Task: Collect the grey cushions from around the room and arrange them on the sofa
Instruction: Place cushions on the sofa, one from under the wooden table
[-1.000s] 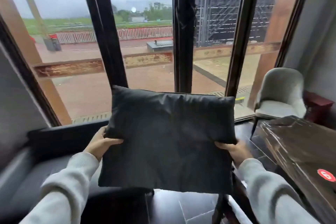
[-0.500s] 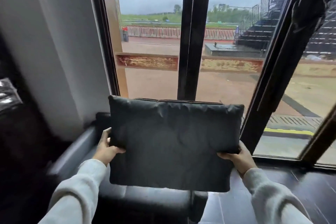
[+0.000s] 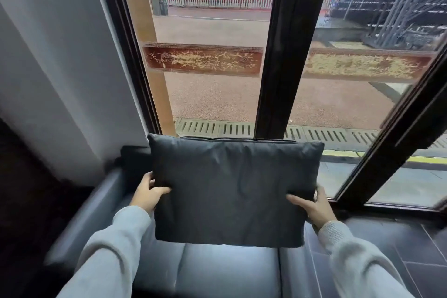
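I hold a dark grey square cushion [image 3: 232,191] upright in front of me, above the seat of a grey leather sofa [image 3: 225,271]. My left hand [image 3: 147,193] grips the cushion's left edge and my right hand [image 3: 312,205] grips its lower right edge. The cushion's top edge is level with the sofa's backrest, which it hides. The sofa seat shows below the cushion, and its left armrest [image 3: 96,205] runs along the wall side.
Tall windows with dark frames [image 3: 283,55] stand right behind the sofa. A white wall [image 3: 55,68] lies to the left. Dark tiled floor [image 3: 399,244] extends to the right of the sofa.
My view has swung left from the chair and table to face the sofa squarely. The cushion, still in both hands, has come lower and closer to the sofa's seat and back.
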`<state>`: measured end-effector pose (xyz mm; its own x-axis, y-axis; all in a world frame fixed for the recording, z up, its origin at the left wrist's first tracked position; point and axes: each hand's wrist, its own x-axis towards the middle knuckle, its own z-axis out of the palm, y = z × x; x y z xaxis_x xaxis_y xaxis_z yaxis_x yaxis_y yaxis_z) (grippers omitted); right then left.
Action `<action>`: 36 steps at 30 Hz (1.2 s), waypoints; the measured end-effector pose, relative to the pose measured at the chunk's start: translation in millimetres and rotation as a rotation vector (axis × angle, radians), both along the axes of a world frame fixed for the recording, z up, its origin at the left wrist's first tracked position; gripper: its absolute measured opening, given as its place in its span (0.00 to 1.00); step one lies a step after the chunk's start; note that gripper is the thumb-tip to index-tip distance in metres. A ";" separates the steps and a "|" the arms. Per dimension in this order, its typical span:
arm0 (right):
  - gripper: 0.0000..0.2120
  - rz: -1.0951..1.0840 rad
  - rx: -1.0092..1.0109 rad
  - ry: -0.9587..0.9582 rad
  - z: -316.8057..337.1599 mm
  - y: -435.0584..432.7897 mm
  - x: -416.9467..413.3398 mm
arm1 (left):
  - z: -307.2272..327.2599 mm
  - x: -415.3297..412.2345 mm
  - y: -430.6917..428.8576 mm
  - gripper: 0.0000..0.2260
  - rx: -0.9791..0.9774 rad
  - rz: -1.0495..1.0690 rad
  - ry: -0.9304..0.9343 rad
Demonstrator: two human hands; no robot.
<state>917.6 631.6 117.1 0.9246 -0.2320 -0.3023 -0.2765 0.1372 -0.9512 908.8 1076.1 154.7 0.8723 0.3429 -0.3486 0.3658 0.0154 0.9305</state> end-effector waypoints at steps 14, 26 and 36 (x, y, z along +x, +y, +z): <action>0.28 -0.142 -0.120 0.064 -227.3 4.3 249.9 | -238.8 284.0 -3.0 0.18 -0.086 -0.181 0.158; 0.29 -0.157 -0.225 0.106 -388.8 -4.9 296.3 | -387.3 340.5 -18.9 0.18 -0.060 -0.168 0.154; 0.34 -0.085 -0.323 0.308 -390.0 -1.0 297.9 | -397.0 343.3 -18.8 0.24 0.360 -0.313 0.272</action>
<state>1215.5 630.5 -272.8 0.7765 -0.4310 -0.4597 -0.5537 -0.1184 -0.8242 1252.0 1057.3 -242.3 0.8464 0.2211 -0.4845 0.5302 -0.4347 0.7279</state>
